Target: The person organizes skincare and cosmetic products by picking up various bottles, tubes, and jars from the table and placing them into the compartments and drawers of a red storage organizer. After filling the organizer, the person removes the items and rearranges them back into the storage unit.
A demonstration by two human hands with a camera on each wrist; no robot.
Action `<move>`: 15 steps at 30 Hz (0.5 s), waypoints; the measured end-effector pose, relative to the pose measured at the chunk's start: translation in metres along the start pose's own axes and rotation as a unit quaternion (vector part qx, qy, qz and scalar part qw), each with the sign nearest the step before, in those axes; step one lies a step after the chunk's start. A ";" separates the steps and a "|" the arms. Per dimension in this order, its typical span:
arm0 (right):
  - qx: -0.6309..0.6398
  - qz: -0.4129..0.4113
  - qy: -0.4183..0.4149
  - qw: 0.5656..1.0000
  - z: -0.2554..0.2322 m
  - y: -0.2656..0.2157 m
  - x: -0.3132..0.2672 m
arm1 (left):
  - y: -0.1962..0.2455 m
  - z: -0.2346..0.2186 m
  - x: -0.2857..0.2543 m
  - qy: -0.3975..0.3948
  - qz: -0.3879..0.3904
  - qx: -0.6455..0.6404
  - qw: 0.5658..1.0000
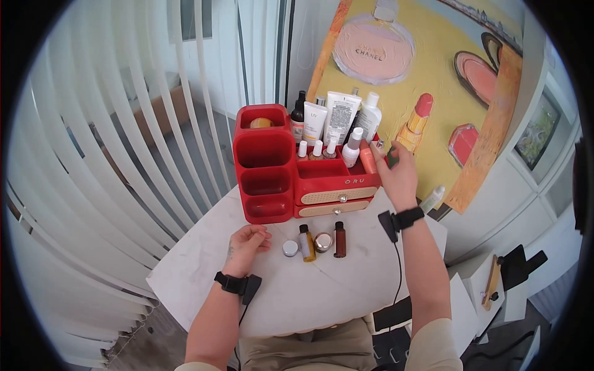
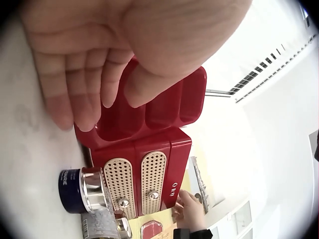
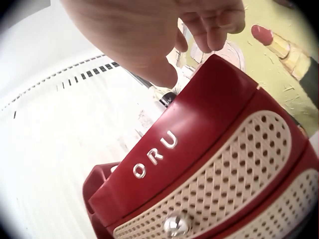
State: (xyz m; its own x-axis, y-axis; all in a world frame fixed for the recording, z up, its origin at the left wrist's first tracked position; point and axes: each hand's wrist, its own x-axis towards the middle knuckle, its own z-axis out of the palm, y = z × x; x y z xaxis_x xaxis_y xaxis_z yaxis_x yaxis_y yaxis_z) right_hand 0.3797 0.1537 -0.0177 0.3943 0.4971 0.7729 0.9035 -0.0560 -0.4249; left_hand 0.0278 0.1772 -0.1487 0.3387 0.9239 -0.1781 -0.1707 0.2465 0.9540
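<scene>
My right hand (image 1: 397, 176) is at the right end of a red cosmetics organizer (image 1: 265, 209), thumb and fingers apart and holding nothing. Its thumb is beside a small silver-capped bottle (image 1: 380, 144) and a coral tube (image 1: 367, 158) in the end compartment. In the right wrist view the fingers (image 3: 214, 32) curve above the organizer's corner. My left hand (image 1: 245, 246) hovers near the tabletop, fingers relaxed, before the organizer's left column. Right of it are a small silver-lidded jar (image 1: 290, 248), a yellow bottle (image 1: 307, 245), a rose-gold-lidded jar (image 1: 323, 242) and a brown bottle (image 1: 340, 240).
White tubes (image 1: 341, 117), a white pump bottle (image 1: 351, 148) and several nail polish bottles (image 1: 317, 149) fill the organizer's back. Two woven-front drawers (image 1: 322, 196) face me. A painting (image 1: 433, 74) leans behind the marble table (image 1: 365, 278); a pale tube (image 1: 432, 198) lies at its right.
</scene>
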 end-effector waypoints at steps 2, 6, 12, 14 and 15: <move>-0.032 0.092 -0.108 0.989 0.002 -0.005 0.022 | 0.000 -0.001 -0.001 -0.002 0.004 -0.011 1.000; -0.095 0.093 -0.159 0.978 0.016 -0.006 0.040 | 0.004 -0.003 -0.002 0.001 -0.006 -0.014 1.000; -0.134 0.073 -0.125 0.980 0.019 -0.014 0.036 | 0.008 -0.003 -0.003 -0.004 -0.007 -0.009 1.000; -0.158 0.062 -0.128 0.977 0.016 -0.019 0.036 | 0.007 -0.003 -0.003 -0.003 -0.008 -0.003 1.000; -0.183 0.055 -0.131 0.973 0.015 -0.021 0.036 | 0.006 -0.004 -0.001 -0.004 -0.007 -0.005 1.000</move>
State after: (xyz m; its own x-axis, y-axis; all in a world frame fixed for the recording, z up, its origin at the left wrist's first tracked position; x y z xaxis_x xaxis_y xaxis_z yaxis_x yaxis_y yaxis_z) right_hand 0.3729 0.1855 0.0118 0.4785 0.6719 0.5653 0.8767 -0.4016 -0.2647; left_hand 0.0228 0.1783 -0.1441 0.3490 0.9177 -0.1898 -0.1744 0.2626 0.9490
